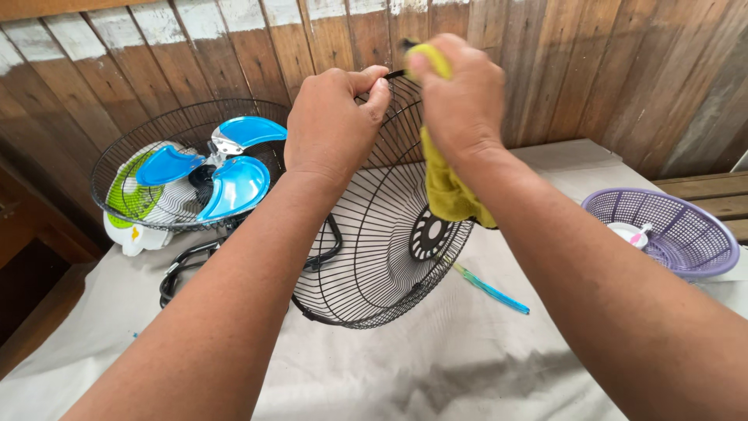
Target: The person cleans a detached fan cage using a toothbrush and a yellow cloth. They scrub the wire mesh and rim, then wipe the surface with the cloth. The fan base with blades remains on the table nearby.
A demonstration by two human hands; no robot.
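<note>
My left hand (331, 129) grips the top rim of a black wire fan guard (374, 249), which stands tilted on its edge on the table. My right hand (460, 97) is closed on a yellow cloth (448, 191) and presses it against the guard's upper rim; the cloth hangs down over the wires. The guard's round black centre plate (430, 234) shows below the cloth.
Behind on the left lies a fan with blue blades (234, 183) in its rear wire guard (125, 168), on a white and green body. A purple plastic basket (670, 234) sits at the right. A thin blue-green stick (491, 290) lies on the grey table cover (436, 359). A wooden plank wall stands behind.
</note>
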